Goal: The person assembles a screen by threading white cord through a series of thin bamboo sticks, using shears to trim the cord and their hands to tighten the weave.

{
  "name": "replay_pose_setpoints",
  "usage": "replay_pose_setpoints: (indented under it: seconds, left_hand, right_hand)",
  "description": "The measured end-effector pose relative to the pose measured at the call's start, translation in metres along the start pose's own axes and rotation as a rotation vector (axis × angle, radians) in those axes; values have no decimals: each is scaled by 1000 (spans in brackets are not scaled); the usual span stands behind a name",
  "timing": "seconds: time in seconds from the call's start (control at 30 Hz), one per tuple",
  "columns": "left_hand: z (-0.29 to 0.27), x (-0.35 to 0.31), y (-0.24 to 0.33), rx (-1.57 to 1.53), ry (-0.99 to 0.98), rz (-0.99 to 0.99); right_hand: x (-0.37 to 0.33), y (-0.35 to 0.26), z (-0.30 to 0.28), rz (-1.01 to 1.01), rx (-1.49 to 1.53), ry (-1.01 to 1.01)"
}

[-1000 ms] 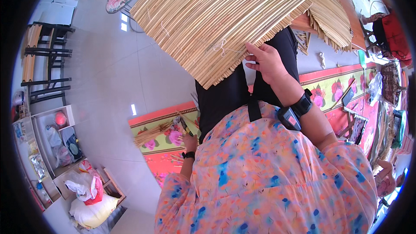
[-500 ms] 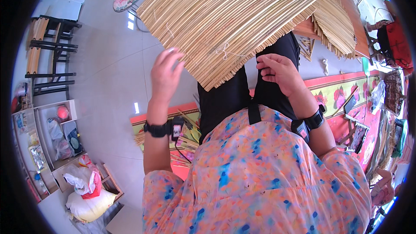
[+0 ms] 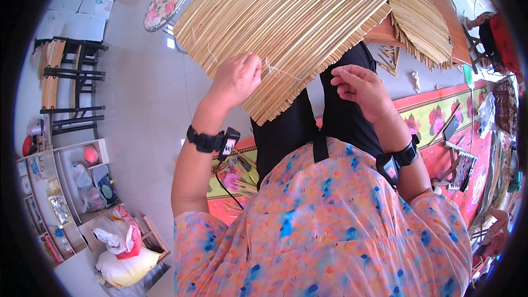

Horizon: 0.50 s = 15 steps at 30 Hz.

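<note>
Across my knees and the table edge lies a mat of straight, straw-coloured stalks [image 3: 286, 16], laid side by side and bound with thread. A loose white thread [image 3: 286, 72] with a small loop lies on its near part. My left hand [image 3: 236, 80] is closed over the mat's near left edge, its fingers beside that loop; whatever they pinch is hidden. To the right of the mat, my right hand [image 3: 360, 89] hovers above my thigh with curled fingers, thumb and forefinger together. Anything between them is too small to make out.
A second stalk mat [image 3: 421, 22] rests on the brown table [image 3: 379, 34] at the far right. Round flowered stools [image 3: 166, 4] stand at the far left. Folded black-framed furniture [image 3: 77, 85] and open shelves [image 3: 82, 181] line the left. A flowered floor mat [image 3: 434, 118] spreads on the right.
My left hand has moved right and in over the mat's edge, its fingers closing beside the white thread. The thread's loop has shifted left and drawn smaller. My right hand stays nearly in place.
</note>
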State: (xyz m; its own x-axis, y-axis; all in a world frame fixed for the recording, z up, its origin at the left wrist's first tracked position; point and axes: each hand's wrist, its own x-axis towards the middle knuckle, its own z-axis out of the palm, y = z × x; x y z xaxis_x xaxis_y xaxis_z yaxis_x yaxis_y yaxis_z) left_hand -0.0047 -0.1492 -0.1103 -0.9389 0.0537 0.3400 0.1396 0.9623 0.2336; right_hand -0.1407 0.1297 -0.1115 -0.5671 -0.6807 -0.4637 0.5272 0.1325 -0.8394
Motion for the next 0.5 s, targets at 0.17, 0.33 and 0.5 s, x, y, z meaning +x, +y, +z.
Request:
replay_pose_setpoints:
  seconds: [0.17,0.33,0.5]
  left_hand:
    - [-59,9,41,-262,84,-106]
    - [-79,22,61,-202,119,-30]
    - [-80,31,65,-140,97,25]
  right_hand:
    - [1,-16,17,-257,-116,-66]
    - [5,-33,51,-545,-341,-71]
    - [7,-42,78,-832,-480,-14]
